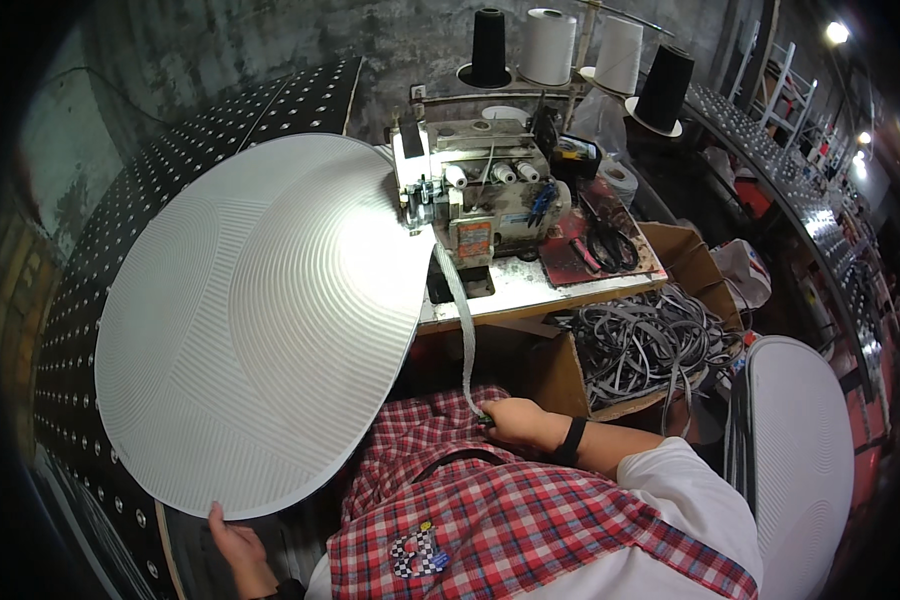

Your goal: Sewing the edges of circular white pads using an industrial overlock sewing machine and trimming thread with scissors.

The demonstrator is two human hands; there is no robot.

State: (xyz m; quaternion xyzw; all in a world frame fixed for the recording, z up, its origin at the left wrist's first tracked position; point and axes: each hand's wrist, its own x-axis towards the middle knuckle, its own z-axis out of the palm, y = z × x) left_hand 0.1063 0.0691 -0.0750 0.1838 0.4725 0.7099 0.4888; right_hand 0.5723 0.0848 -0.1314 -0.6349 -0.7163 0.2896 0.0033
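A large round grey mat (290, 300) with ribbed arcs lies under the lit head of an overlock sewing machine (490, 190). At the mat's near edge is my left hand (238, 548), gripping the rim with some fingers hidden. From the machine a grey edging strip (460, 310) hangs down to my right hand (515, 420). That hand is closed round the strip's lower end in front of my checked apron (510, 510). A small dark object shows at its fingertips, too little of it to name.
Thread cones (550, 48) stand behind the machine. Black-handled scissors (610, 248) lie on a red board at its right. A cardboard box (560, 375) holds tangled strips (650, 340). More grey mats (795, 450) stand at my right. A studded black table (210, 120) extends left.
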